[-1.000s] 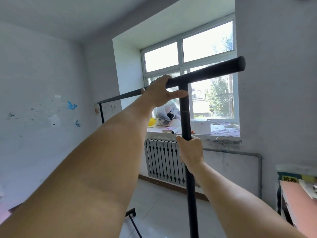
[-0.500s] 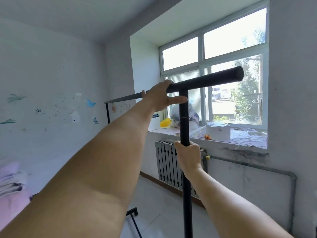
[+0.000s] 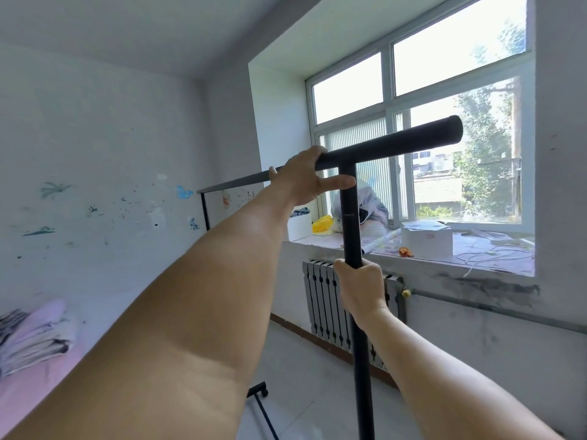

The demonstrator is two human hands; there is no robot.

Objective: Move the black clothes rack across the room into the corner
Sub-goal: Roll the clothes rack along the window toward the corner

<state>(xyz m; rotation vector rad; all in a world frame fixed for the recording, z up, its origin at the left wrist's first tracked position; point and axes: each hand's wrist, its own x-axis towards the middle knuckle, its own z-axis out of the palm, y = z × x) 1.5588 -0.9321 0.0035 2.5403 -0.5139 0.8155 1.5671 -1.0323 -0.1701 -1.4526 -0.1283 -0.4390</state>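
Note:
The black clothes rack [image 3: 394, 143] stands right in front of me, its top bar running from upper right back towards the left wall. My left hand [image 3: 301, 176] wraps over the top bar just left of the near upright, index finger stretched along the post. My right hand [image 3: 360, 287] grips the near upright post lower down. The far upright [image 3: 205, 211] stands by the left wall, and a wheeled foot [image 3: 259, 390] shows on the floor below my left arm. The room corner [image 3: 203, 154] lies beyond the far end.
A grey radiator [image 3: 320, 300] hangs under the window sill [image 3: 422, 252], which carries a white box, bags and cables. A pipe runs along the right wall. Folded clothes [image 3: 35, 335] lie on a pink surface at the lower left. Pale floor tiles spread ahead.
The view has swung left and closer to the window wall; the radiator and sill shifted right, and folded clothes came into view at the left. Both hands keep their grips on the rack.

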